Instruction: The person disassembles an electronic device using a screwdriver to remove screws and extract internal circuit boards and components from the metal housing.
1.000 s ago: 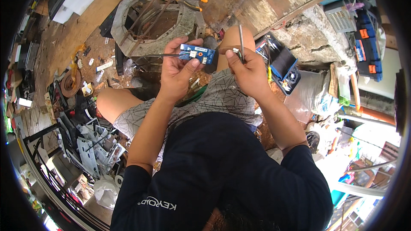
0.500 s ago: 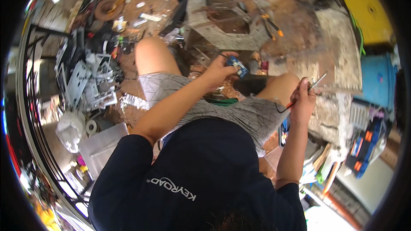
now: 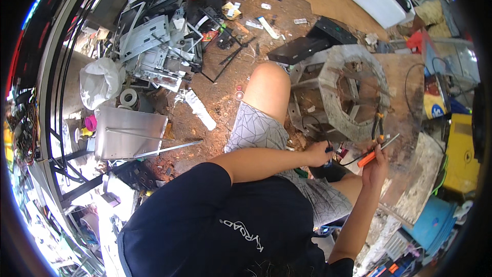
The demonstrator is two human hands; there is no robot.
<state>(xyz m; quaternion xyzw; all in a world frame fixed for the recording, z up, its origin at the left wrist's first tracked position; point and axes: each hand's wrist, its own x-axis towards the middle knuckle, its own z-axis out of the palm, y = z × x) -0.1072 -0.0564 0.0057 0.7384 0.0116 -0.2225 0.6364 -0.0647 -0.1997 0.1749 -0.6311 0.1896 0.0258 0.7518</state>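
Head view: right hand (image 3: pixel 375 163) grips orange-handled screwdriver (image 3: pixel 373 153) (left hand (image 3: pixel 319 154) near).

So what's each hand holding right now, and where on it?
The right hand grips a slim tool by its orange handle. The left hand closes its fingers on a small dark part; where exactly cannot be told.

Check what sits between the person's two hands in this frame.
In the head view, a thin black wire spans the gap between the left hand and the right hand, which grips an orange-handled tool. Behind it lies the grey metal frame.
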